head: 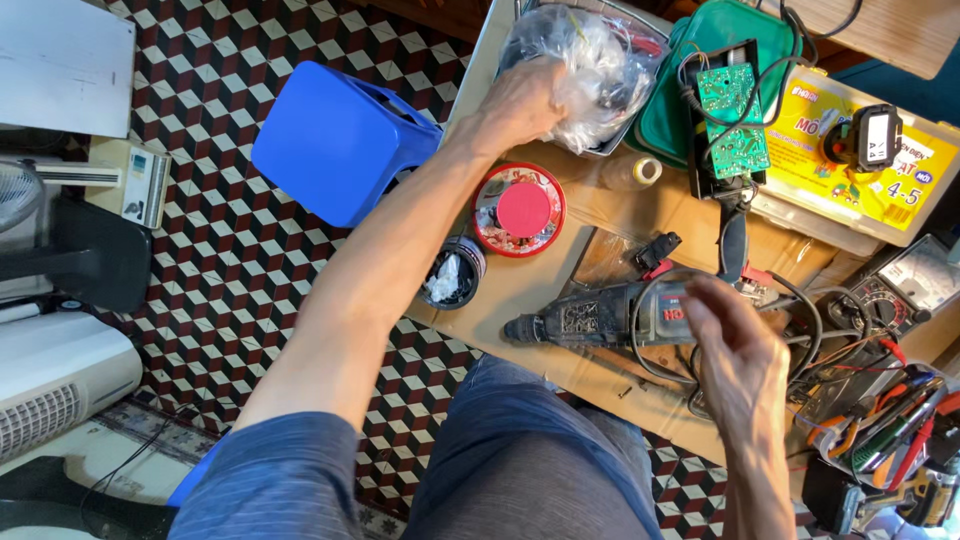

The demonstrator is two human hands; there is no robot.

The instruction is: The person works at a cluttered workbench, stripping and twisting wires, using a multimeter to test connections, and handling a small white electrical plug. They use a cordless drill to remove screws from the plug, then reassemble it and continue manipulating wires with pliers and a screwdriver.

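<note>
My left hand (520, 100) reaches far forward and grips a clear plastic bag (600, 60) that lies in a metal tray (625, 135) at the bench's far edge. My right hand (735, 345) hovers, blurred, over the rear of a dark, worn power drill (600, 315) lying on cardboard (600, 200). Its fingers are loosely spread and whether they touch the drill's black cord (650, 340) I cannot tell. A green circuit board (733, 120) sits in an open black case beyond the drill.
A red round tin (520, 210) and a small dark tin (455, 275) sit by my left forearm. A blue plastic stool (335, 140) stands on the patterned floor at left. A yellow-lidded parts box (870, 165), a multimeter (900, 290) and several hand tools (890, 430) crowd the right.
</note>
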